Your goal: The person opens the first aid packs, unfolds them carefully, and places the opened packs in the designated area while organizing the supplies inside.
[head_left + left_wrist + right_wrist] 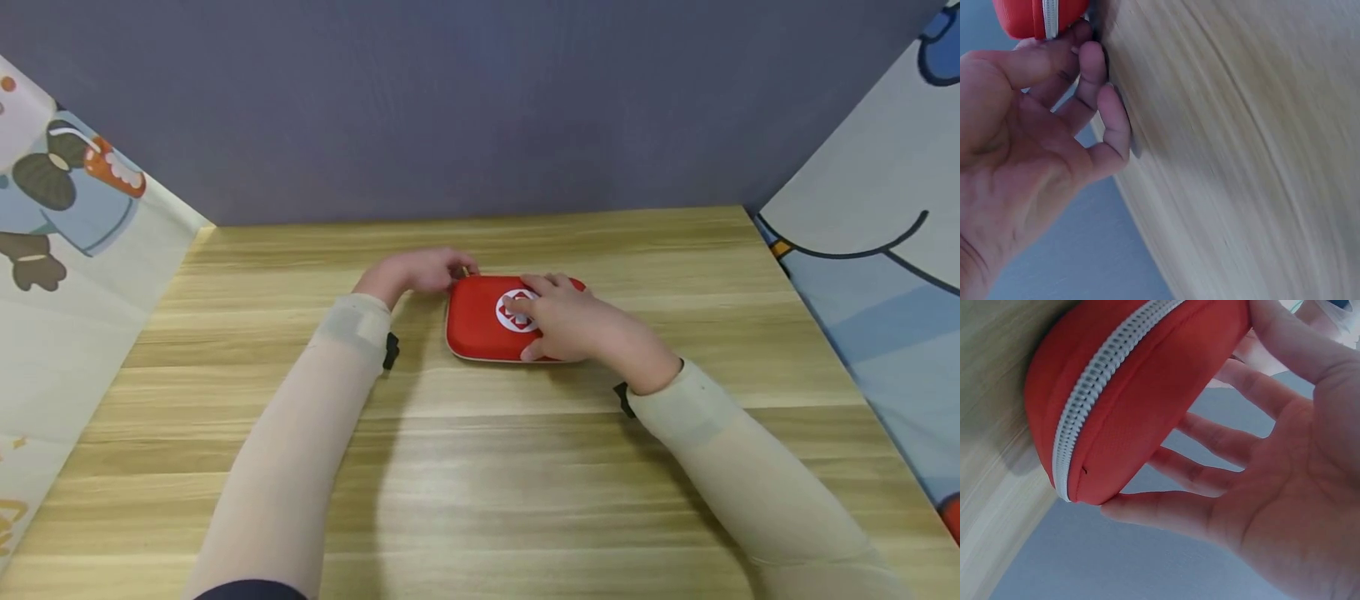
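Where the red case [477,332] lies: on the desk [495,492], near the middle of its far edge.
Right hand [570,318]: spread wide, resting across the case's top.
Left hand [420,272]: fingers curled narrowly at the case's far left corner; cannot tell whether they pinch anything.
Behind: grey wall [480,108].

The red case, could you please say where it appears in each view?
Head: red case near the centre, partly beneath the right hand.
Left wrist: red case cut off at the top edge, near the left corner.
Right wrist: red case at upper left, cut off at the top.
Shared landmark: the wood-grained tabletop.
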The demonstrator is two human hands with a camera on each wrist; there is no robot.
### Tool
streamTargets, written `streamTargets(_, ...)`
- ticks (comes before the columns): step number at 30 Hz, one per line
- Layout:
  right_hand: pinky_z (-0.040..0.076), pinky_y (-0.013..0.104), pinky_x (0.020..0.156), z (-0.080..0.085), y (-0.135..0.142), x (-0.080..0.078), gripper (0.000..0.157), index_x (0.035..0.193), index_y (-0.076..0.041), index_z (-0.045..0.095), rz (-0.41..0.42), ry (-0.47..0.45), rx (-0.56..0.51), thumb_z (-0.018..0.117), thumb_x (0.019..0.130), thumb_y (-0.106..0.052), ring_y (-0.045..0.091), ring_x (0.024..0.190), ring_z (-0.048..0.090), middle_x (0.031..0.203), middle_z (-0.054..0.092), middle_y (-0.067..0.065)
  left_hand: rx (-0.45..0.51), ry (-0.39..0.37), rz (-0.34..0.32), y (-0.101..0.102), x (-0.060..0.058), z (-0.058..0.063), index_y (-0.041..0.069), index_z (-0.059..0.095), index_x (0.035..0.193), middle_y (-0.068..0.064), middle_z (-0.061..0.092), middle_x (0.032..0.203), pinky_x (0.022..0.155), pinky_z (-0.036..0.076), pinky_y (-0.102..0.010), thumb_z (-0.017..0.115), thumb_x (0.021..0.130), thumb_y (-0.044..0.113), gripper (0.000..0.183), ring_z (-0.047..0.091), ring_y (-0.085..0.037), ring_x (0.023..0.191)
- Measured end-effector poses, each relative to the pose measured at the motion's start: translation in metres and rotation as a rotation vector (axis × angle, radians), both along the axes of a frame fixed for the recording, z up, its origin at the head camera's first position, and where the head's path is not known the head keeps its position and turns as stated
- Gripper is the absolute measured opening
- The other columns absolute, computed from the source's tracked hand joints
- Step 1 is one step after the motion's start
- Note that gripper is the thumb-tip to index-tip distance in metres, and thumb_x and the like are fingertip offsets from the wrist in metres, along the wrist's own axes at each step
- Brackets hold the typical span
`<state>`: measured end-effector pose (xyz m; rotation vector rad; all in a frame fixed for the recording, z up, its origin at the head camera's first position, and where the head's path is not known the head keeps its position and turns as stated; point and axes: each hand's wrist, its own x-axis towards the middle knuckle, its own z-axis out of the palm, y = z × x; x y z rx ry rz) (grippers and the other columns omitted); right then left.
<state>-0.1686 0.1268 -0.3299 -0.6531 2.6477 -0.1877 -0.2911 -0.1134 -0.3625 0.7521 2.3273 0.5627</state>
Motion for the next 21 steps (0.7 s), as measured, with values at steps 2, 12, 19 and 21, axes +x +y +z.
streamTargets(2, 0.035, 0.080, 0.115, 0.001, 0.000, 0.000, 0.078, 0.162, -0.026, 0.048, 0.002, 0.004, -0.004, 0.082, 0.092, -0.037, 0.048, 0.156, 0.026, 0.174, 0.026, 0.017, -0.006, 0.046, -0.010, -0.003, -0.001, -0.001, 0.004, 0.065, 0.135, -0.020, 0.066, 0.137, 0.117, 0.045, -0.048, 0.044, 0.097, -0.008, 0.045, 0.059, -0.034, 0.131)
streamTargets(12, 0.039, 0.068, 0.119, -0.002, 0.005, -0.007, 0.075, 0.158, -0.028, 0.054, 0.005, -0.013, -0.064, 0.085, 0.090, -0.036, 0.049, 0.154, 0.029, 0.174, 0.026, 0.016, 0.006, 0.229, -0.063, -0.016, 0.006, -0.003, 0.004, 0.071, 0.101, -0.011, 0.067, 0.096, 0.090, 0.050, -0.041, 0.058, 0.102, 0.000, 0.015, 0.057, -0.024, 0.092)
streamTargets(19, 0.039, 0.062, 0.121, -0.007, 0.016, -0.014, 0.074, 0.159, -0.030, 0.052, -0.036, -0.084, -0.153, 0.081, 0.091, -0.030, 0.043, 0.159, 0.023, 0.178, 0.017, 0.012, 0.013, 0.247, -0.048, -0.028, 0.018, -0.004, 0.006, 0.069, 0.093, -0.006, 0.065, 0.088, 0.085, 0.050, -0.040, 0.063, 0.103, 0.007, 0.011, 0.058, -0.023, 0.087)
streamTargets(21, 0.040, 0.061, 0.121, -0.006, 0.016, -0.013, 0.075, 0.160, -0.030, 0.050, -0.033, -0.087, -0.148, 0.080, 0.092, -0.030, 0.042, 0.160, 0.023, 0.178, 0.016, 0.013, 0.012, 0.243, -0.041, -0.032, 0.021, -0.005, 0.007, 0.068, 0.091, -0.004, 0.063, 0.084, 0.082, 0.048, -0.038, 0.063, 0.103, 0.009, 0.013, 0.057, -0.021, 0.082)
